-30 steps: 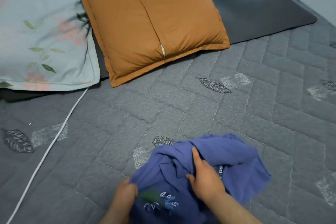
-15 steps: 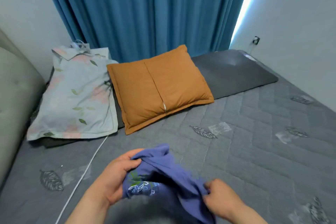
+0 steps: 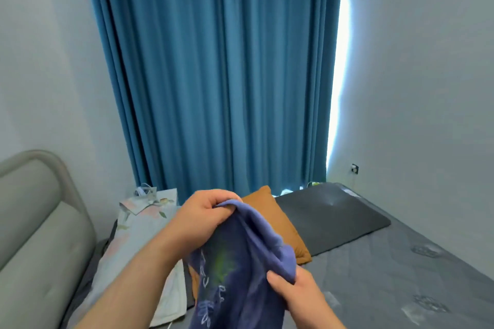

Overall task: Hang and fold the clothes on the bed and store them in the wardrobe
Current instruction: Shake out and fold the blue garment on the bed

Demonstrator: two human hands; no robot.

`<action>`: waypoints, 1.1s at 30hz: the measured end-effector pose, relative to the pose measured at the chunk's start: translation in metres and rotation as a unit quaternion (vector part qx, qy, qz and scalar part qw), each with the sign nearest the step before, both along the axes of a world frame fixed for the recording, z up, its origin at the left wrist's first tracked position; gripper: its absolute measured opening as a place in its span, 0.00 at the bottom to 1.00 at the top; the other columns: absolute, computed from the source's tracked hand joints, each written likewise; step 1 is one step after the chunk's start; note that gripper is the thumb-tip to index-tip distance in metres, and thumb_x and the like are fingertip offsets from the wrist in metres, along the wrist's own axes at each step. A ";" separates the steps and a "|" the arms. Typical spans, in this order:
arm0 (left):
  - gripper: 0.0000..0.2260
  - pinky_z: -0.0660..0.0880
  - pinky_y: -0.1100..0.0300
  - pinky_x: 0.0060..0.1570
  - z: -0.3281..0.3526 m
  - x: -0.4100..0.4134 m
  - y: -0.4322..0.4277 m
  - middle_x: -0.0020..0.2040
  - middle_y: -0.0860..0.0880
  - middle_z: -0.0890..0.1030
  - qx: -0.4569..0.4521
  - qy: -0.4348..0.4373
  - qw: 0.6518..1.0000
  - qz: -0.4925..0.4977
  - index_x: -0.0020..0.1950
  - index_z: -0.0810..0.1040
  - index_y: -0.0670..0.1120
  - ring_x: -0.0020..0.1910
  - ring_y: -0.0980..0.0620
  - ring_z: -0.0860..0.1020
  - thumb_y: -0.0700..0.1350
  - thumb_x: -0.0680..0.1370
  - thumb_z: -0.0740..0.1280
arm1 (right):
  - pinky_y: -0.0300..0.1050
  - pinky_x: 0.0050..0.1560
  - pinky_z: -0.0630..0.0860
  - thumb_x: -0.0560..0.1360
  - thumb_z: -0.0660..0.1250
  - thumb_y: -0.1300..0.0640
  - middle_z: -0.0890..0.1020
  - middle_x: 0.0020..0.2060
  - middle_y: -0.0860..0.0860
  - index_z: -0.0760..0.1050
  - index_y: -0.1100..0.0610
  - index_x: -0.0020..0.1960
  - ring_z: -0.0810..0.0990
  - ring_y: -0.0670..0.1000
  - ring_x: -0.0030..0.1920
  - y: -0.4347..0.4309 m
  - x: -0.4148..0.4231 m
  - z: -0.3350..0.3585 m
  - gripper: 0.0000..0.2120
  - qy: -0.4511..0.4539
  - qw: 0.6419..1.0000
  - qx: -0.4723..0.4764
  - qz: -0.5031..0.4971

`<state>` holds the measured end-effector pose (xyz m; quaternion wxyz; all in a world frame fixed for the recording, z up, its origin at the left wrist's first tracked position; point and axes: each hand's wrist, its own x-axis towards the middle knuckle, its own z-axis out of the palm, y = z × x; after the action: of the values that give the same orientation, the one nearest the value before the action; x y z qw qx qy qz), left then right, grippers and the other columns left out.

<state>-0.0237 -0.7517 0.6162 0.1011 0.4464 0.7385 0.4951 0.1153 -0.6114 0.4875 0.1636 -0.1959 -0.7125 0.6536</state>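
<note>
Blue curtains [image 3: 222, 75] cover the wall behind a grey quilted bed [image 3: 401, 275]. Far left of the fingers stand a padded headboard [image 3: 34, 222] and a floral pillow [image 3: 139, 224]. The left hand [image 3: 200, 215], held high, has its fingers curled round a bunched edge of the purple-blue garment [image 3: 240, 275], which hangs clear of the bed between both hands (its print partly showing). Behind the cloth lies an orange cushion [image 3: 278, 224]. The right hand [image 3: 299, 294], lower, pinches another fold. I judge the task barely begun: the garment is neither folded nor hung, and no wardrobe is in view.
</note>
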 end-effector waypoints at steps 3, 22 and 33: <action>0.12 0.73 0.65 0.40 0.049 -0.003 -0.008 0.36 0.54 0.80 -0.008 0.138 0.989 0.047 0.40 0.81 0.50 0.36 0.62 0.76 0.39 0.79 0.62 | 0.47 0.59 0.77 0.79 0.64 0.66 0.85 0.54 0.48 0.80 0.53 0.60 0.81 0.45 0.56 0.013 0.007 0.048 0.14 0.082 0.996 0.013 -0.019; 0.05 0.68 0.62 0.32 0.160 0.024 0.001 0.33 0.49 0.76 0.015 0.006 0.997 -0.075 0.37 0.79 0.47 0.33 0.53 0.72 0.47 0.70 0.68 | 0.43 0.33 0.72 0.62 0.68 0.64 0.78 0.34 0.55 0.74 0.58 0.41 0.76 0.51 0.34 0.093 0.062 0.258 0.08 0.189 0.980 0.035 0.046; 0.11 0.72 0.67 0.38 0.154 0.031 0.014 0.34 0.62 0.80 -0.259 0.158 0.953 0.006 0.41 0.79 0.56 0.35 0.65 0.77 0.54 0.60 0.71 | 0.43 0.38 0.70 0.73 0.51 0.77 0.76 0.32 0.55 0.77 0.60 0.36 0.72 0.52 0.36 0.119 0.078 0.300 0.21 0.205 0.972 0.109 -0.030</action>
<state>0.0069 -0.7378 0.7705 0.0919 0.4728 0.8508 0.2103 0.1936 -0.4927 0.7876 0.3464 -0.0603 -0.7241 0.5933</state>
